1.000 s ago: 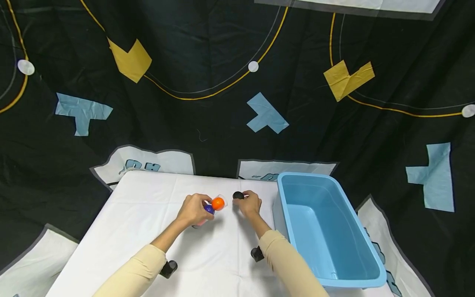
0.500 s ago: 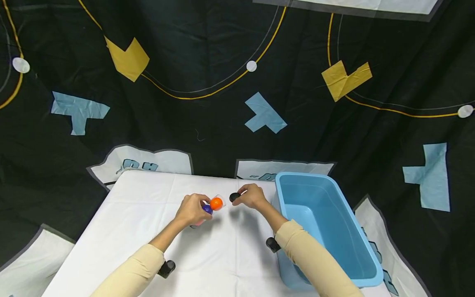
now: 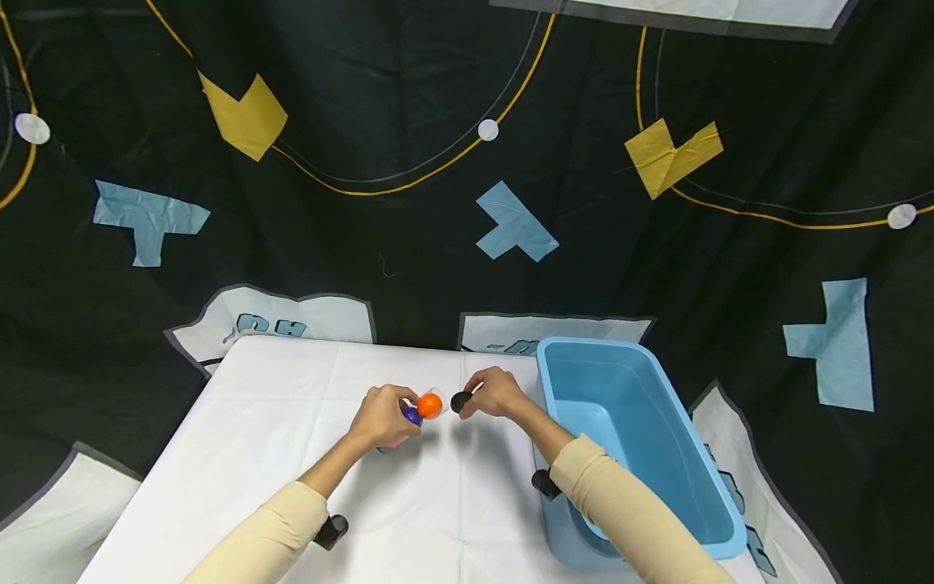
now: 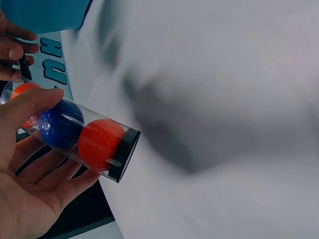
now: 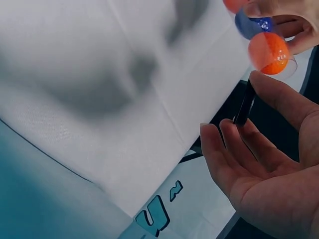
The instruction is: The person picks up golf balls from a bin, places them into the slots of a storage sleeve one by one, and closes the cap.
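My left hand [image 3: 381, 415] grips a clear plastic tube [image 4: 89, 117] above the table, thumb on one side and fingers on the other. Inside the tube are a blue ball [image 4: 61, 123], a red-orange ball [image 4: 101, 144] by the black end cap [image 4: 124, 155], and an orange ball [image 3: 430, 405] at the far end, which is uncapped. My right hand [image 3: 498, 392] pinches a round black cap [image 3: 461, 401] between thumb and fingertips. In the right wrist view this cap [image 5: 244, 103] appears edge-on, a small gap away from the tube's open end.
A light blue plastic tub [image 3: 552, 454] stands at the table's right side, under my right forearm. White cloth covers the table [image 3: 284, 405]. A black curtain [image 3: 409, 259] with tape shapes hangs behind the table's far edge.
My right hand has turned, its forearm swinging right over the tub, and the cap has come slightly lower and nearer the tube. The left hand keeps the tube nearly still.
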The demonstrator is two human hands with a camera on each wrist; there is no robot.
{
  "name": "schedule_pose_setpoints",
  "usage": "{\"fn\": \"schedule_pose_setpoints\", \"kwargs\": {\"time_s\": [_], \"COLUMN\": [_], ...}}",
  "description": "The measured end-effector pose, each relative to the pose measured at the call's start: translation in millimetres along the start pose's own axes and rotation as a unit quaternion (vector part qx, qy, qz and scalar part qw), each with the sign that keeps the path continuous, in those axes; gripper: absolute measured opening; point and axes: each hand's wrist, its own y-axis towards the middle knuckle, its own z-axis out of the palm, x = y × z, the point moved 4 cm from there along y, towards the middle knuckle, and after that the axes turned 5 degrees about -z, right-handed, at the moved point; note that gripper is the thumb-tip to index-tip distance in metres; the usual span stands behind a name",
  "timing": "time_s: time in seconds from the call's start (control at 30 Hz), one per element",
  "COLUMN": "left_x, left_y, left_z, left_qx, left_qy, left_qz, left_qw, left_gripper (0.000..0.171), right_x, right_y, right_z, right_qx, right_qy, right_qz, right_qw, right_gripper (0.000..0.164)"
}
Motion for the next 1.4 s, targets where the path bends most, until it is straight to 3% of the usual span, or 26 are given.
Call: {"fn": "schedule_pose_setpoints", "kwargs": {"time_s": [0.3,0.77,1.4], "left_x": [-2.7,-17.0,-22.0], "left_y": [-1.0,-0.2,0.1], "left_z": [5.6,14.6,29.7], "left_qx": [0.012,0.018,0.023], "left_qy": [-0.003,-0.009,-0.012], "left_qz": [-0.005,0.015,0.018], "left_qw": [0.9999,0.9997,0.9995], "left_gripper": [0.039,0.039,0.04], "right_x": [-1,-5,-12], "right_y": [-1,-3,-4], "right_z": [-1,-3,5], "right_qx": [0.02,0.075,0.089], "right_qy": [0.02,0.174,0.221], "right_qz": [0.004,0.016,0.042], "right_qw": [1.0,0.982,0.97], "right_gripper": [0.033,0.038,0.039]}}
